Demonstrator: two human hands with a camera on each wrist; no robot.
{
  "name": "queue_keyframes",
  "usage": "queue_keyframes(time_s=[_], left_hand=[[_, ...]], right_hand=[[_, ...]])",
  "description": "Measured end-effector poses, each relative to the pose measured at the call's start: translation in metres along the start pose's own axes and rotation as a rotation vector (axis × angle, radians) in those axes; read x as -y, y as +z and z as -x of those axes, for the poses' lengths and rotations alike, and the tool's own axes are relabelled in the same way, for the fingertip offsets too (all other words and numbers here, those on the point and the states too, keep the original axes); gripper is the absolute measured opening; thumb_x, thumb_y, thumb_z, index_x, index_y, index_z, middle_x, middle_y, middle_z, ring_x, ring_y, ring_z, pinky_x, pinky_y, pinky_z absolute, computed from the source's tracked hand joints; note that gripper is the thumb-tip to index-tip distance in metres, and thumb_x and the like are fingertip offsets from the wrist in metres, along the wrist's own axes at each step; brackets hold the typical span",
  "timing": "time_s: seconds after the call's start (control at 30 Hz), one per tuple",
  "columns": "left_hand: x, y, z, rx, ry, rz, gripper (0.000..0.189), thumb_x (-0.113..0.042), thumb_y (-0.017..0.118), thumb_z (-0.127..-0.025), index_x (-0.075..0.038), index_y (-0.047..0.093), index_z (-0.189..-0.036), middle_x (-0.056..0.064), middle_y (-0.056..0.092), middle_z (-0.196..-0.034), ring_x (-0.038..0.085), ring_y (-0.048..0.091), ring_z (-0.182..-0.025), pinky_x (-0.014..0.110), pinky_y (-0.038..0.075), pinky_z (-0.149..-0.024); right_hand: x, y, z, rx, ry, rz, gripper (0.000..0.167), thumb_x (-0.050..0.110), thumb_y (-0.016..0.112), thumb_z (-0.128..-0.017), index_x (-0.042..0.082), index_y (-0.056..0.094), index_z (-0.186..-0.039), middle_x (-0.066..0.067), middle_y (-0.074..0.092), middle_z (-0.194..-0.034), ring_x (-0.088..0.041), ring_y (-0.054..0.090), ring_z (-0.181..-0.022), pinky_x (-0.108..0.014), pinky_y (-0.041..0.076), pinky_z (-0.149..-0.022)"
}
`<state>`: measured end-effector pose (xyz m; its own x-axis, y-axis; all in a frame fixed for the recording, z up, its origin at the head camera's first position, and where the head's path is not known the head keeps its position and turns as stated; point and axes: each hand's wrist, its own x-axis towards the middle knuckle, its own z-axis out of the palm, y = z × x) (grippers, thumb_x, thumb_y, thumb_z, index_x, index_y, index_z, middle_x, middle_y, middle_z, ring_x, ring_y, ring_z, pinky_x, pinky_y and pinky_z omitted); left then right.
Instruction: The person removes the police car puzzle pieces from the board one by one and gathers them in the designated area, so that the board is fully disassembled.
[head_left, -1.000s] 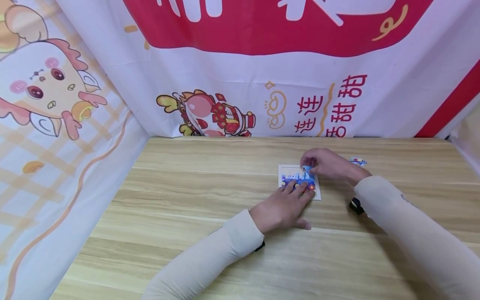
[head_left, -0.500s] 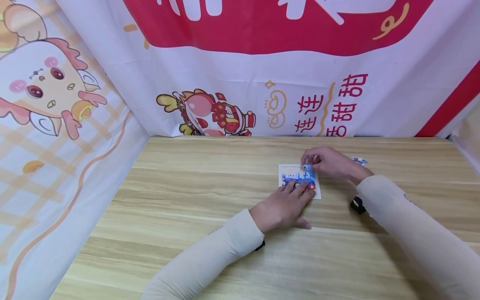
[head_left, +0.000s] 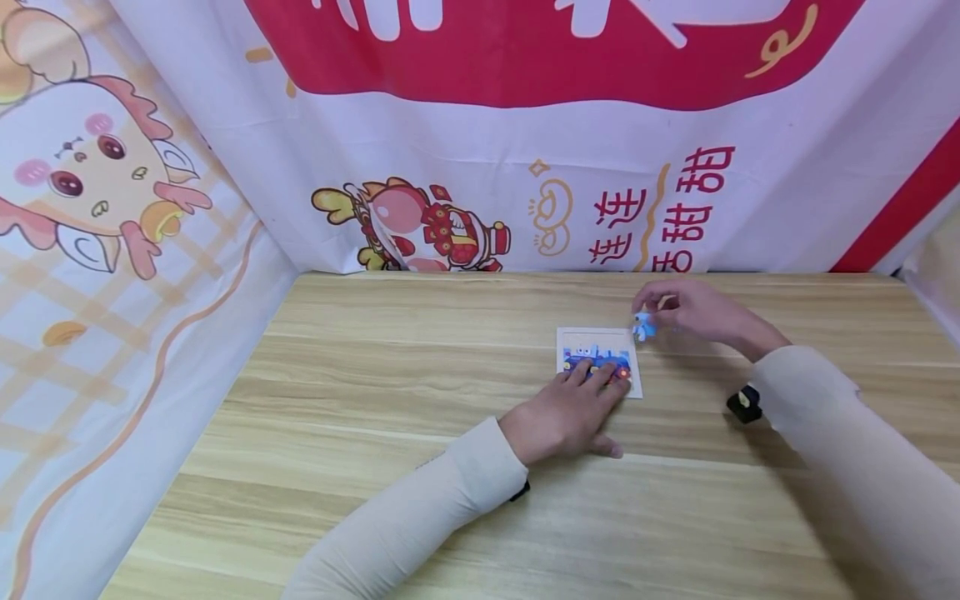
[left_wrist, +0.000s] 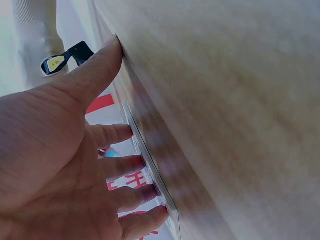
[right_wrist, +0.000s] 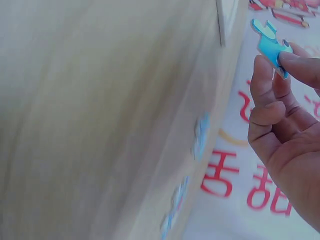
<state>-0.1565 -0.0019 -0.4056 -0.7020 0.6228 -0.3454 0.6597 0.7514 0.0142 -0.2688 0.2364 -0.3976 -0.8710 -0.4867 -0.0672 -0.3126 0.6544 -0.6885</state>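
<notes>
My left hand (head_left: 573, 412) lies with its fingers straight and spread on a small picture puzzle in a white frame (head_left: 583, 332), holding it against the table. Blue pieces with a printed picture fill its near part, while the far part shows a pale backing. Just beyond the frame's far right corner, my right hand (head_left: 697, 312) pinches a light-blue puzzle piece (head_left: 643, 327) between thumb and fingers. The right wrist view shows that piece (right_wrist: 272, 49) raised above the table. In the left wrist view, the left fingertips touch the thin board's edge (left_wrist: 150, 160).
More loose puzzle pieces (right_wrist: 201, 136) lie on the wooden table (head_left: 375, 375) in the right wrist view; the right hand covers that spot in the head view. A printed cloth (head_left: 465, 133) hangs behind the table, another at the left. A black wrist device (head_left: 745, 404) sits under the right sleeve.
My right hand has lifted the light-blue piece away from the puzzle's upper right and moved it right and back. My left hand has stayed in place.
</notes>
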Motion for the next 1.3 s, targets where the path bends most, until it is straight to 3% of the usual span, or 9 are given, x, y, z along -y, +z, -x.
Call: queue_keyframes(time_s=[0.1,0.23,0.5,0.8,1.0,1.3], left_hand=[[0.0,0.0,0.0,-0.001,0.001,0.008,0.087,-0.065,0.061,-0.097,-0.025,0.028,-0.167,0.002,0.021,-0.176,0.031,0.023,-0.162,0.044,0.032,-0.127],[0.001,0.0,0.0,0.005,0.001,0.016,0.088,-0.065,0.061,-0.097,-0.025,0.027,-0.167,0.002,0.021,-0.176,0.031,0.022,-0.162,0.044,0.032,-0.128],[0.002,0.0,0.001,0.022,-0.003,0.041,0.087,-0.064,0.061,-0.098,-0.025,0.026,-0.168,0.002,0.018,-0.177,0.031,0.019,-0.163,0.045,0.031,-0.128],[0.001,0.0,0.001,0.024,-0.002,0.027,0.087,-0.065,0.06,-0.098,-0.025,0.025,-0.168,0.001,0.018,-0.177,0.031,0.02,-0.163,0.044,0.031,-0.128],[0.001,0.0,0.001,0.029,-0.003,0.027,0.087,-0.065,0.06,-0.098,-0.026,0.025,-0.168,0.001,0.018,-0.177,0.03,0.019,-0.163,0.044,0.03,-0.129],[0.001,0.001,0.0,0.022,0.004,0.012,0.088,-0.065,0.059,-0.098,-0.025,0.025,-0.168,0.001,0.017,-0.177,0.031,0.02,-0.163,0.044,0.03,-0.128]], right_hand=[[-0.006,-0.011,0.008,-0.027,0.033,0.011,0.021,0.003,0.061,-0.102,0.003,0.072,-0.12,-0.014,0.07,-0.117,-0.027,0.061,-0.11,-0.046,0.05,-0.101],[-0.016,-0.025,0.017,-0.063,0.08,0.023,0.022,0.005,0.061,-0.103,0.002,0.07,-0.122,-0.014,0.068,-0.115,-0.026,0.06,-0.108,-0.036,0.052,-0.089],[-0.045,-0.048,0.035,-0.069,0.197,-0.016,0.025,0.006,0.057,-0.104,0.0,0.066,-0.127,-0.017,0.064,-0.113,-0.025,0.061,-0.092,-0.033,0.056,-0.071],[-0.078,-0.066,0.053,-0.021,0.351,-0.014,0.037,0.013,0.053,-0.107,-0.005,0.06,-0.139,-0.025,0.058,-0.128,-0.034,0.055,-0.108,-0.033,0.057,-0.079],[-0.095,-0.071,0.061,-0.031,0.424,-0.013,0.042,0.016,0.053,-0.108,-0.005,0.058,-0.144,-0.025,0.061,-0.128,-0.033,0.056,-0.105,-0.031,0.053,-0.078],[-0.109,-0.07,0.062,-0.085,0.474,-0.038,0.039,0.011,0.055,-0.106,-0.004,0.059,-0.142,-0.036,0.053,-0.143,-0.032,0.06,-0.101,-0.028,0.055,-0.074]])
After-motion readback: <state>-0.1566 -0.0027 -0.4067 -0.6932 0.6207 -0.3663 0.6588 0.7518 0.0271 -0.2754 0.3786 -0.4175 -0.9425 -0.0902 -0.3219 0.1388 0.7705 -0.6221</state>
